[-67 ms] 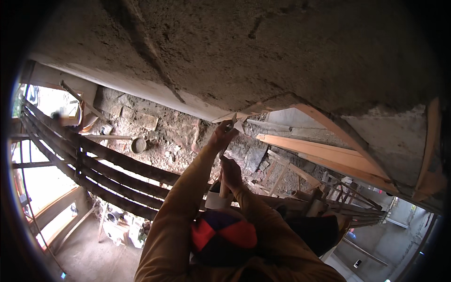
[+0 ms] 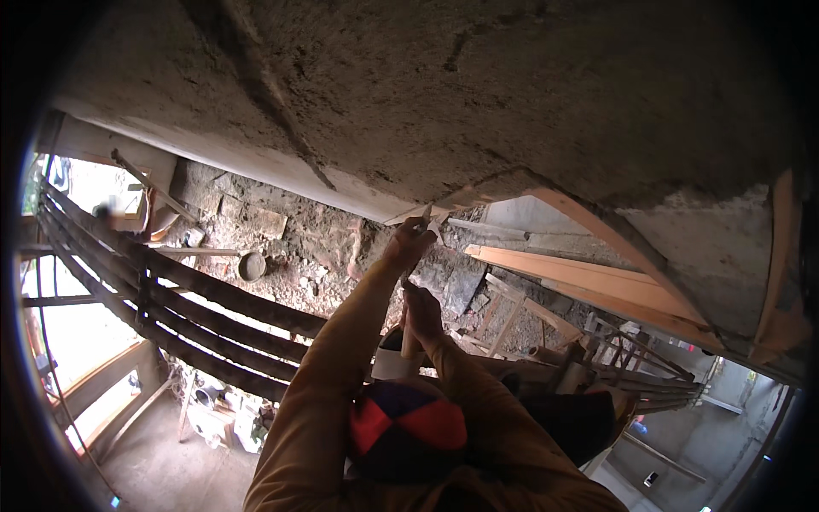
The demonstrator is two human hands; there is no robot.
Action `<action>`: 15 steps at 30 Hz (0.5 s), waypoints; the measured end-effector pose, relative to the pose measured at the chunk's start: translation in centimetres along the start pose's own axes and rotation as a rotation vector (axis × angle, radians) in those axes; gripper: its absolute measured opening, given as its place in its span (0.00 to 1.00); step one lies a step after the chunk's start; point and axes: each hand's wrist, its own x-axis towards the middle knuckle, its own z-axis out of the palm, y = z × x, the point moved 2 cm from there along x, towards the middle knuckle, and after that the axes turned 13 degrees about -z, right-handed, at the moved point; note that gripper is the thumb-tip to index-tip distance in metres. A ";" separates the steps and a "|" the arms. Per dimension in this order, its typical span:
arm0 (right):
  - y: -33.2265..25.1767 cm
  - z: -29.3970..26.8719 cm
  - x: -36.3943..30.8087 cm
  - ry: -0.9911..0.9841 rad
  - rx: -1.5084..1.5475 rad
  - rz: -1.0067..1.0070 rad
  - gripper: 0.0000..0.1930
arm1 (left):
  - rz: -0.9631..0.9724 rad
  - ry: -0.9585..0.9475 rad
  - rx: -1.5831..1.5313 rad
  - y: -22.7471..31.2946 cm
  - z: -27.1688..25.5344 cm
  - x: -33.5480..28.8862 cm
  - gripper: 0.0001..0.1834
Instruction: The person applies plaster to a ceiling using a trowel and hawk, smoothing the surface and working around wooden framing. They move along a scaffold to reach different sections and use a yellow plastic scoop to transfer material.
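Observation:
My left hand (image 2: 409,245) is raised to the lower edge of the rough grey wall (image 2: 478,102). Its fingers close round a thin pointed tool (image 2: 426,212), whose tip reaches that edge. Just below it, my right hand (image 2: 421,314) is wrapped round a wooden-handled tool (image 2: 409,346); the handle points down toward me, and its head cannot be made out. Both forearms wear yellowish-brown sleeves. Between them shows a rounded red and dark cloth thing (image 2: 408,431).
Dark curved rails (image 2: 222,294) run along the left. Far below lies rubble ground with a round pan (image 2: 252,266). At right, orange-brown wooden boards (image 2: 589,282) frame a wall opening. Wooden poles and frames (image 2: 533,311) stand beneath. A blurred person (image 2: 107,211) shows at far left.
My left hand's fingers have shifted slightly around the pointed tool, and my right hand has moved a little to the right. All else looks the same.

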 end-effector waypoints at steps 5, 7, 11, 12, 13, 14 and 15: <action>-2.9 -0.5 -1.0 0.079 -0.051 -0.055 0.17 | 0.329 0.089 -0.031 2.4 0.3 -2.7 0.27; -2.7 -0.6 -1.6 0.058 0.020 -0.060 0.16 | 0.415 0.128 0.067 2.8 0.0 -3.9 0.26; -2.4 -0.9 -1.8 0.017 0.004 -0.006 0.14 | 0.429 0.183 0.122 2.1 0.0 -3.6 0.23; -2.2 -0.9 -1.2 -0.004 0.013 -0.008 0.14 | 0.285 0.132 0.034 1.6 -0.2 -2.6 0.23; -1.7 -1.1 -0.4 -0.022 0.022 -0.004 0.14 | 0.136 0.076 -0.055 1.2 -0.3 -1.3 0.23; -1.5 -1.1 0.3 -0.042 0.032 -0.005 0.14 | -0.009 0.024 -0.142 0.7 -0.5 -0.1 0.23; -1.3 -1.1 0.6 -0.051 0.019 0.010 0.14 | -0.014 0.025 -0.093 0.3 -0.5 0.4 0.23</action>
